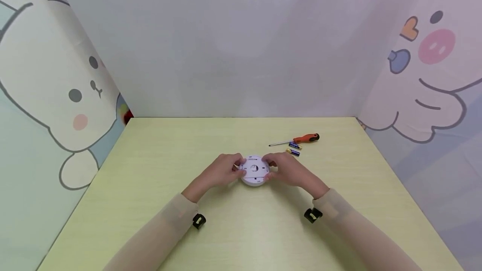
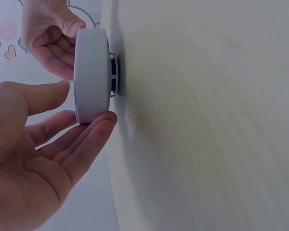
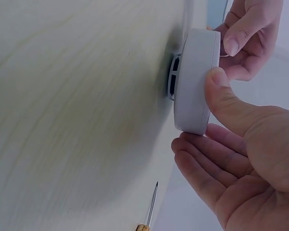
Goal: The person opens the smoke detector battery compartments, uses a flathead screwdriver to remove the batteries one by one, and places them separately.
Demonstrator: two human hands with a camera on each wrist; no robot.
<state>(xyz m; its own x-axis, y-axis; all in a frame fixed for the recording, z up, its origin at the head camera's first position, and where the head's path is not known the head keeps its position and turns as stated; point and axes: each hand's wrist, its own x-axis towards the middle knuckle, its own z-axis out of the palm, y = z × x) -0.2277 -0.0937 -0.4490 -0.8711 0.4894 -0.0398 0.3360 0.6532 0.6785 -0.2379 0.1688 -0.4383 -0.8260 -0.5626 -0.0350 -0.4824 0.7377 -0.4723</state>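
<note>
Both hands hold a round white smoke detector (image 1: pixel 254 174) between them, its flat back plate with slots and a central hole facing up. The left hand (image 1: pixel 224 170) grips its left edge, thumb over the back plate and fingers along the rim. On the opposite edge, the right hand (image 1: pixel 287 170) pinches the rim, its thumb on the near side. In the left wrist view, the detector's side wall (image 2: pixel 91 77) stands between the hands. Its vented dome (image 3: pixel 174 77) points down at the tabletop, close to it, in the right wrist view.
Behind the right hand lies a screwdriver (image 1: pixel 306 138) with an orange and black handle, its shaft pointing left. Two small batteries, a farther battery (image 1: pixel 295 146) and a nearer battery (image 1: pixel 293 152), lie beside it. Cartoon-printed cloth (image 1: pixel 41 95) surrounds the pale wooden table (image 1: pixel 158 149).
</note>
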